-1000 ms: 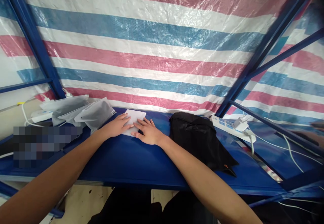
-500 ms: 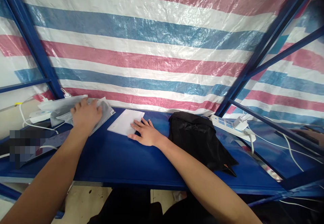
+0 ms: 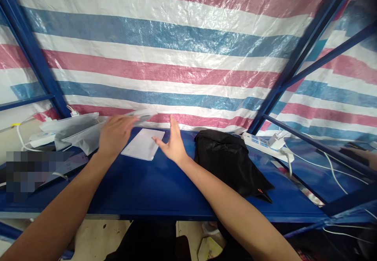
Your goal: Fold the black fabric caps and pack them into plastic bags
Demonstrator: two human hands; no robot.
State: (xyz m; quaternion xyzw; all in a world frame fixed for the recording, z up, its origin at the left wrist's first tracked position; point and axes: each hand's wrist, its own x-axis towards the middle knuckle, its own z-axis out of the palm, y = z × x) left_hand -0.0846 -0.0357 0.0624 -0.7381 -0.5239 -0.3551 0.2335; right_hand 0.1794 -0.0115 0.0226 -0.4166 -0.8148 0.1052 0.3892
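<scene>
My left hand (image 3: 115, 135) is raised above the blue shelf (image 3: 153, 186) and grips a grey plastic bag (image 3: 140, 114), held flat and blurred. Below it a white folded sheet (image 3: 142, 149) lies on the shelf. My right hand (image 3: 172, 143) hovers just right of the sheet with fingers apart and palm turned toward the bag, holding nothing. More grey bags (image 3: 73, 129) lie stacked at the left.
A black folded cloth (image 3: 229, 162) lies right of my right hand. A white power strip (image 3: 266, 145) with plugs and cables sits at the right. Blue metal posts (image 3: 38, 56) and a striped tarp (image 3: 176, 48) close the back. Another person's hand (image 3: 357, 155) shows at far right.
My left hand left the white sheet, reached to the bag stack, then lifted one grey bag toward the middle. My right hand rose off the sheet and opened.
</scene>
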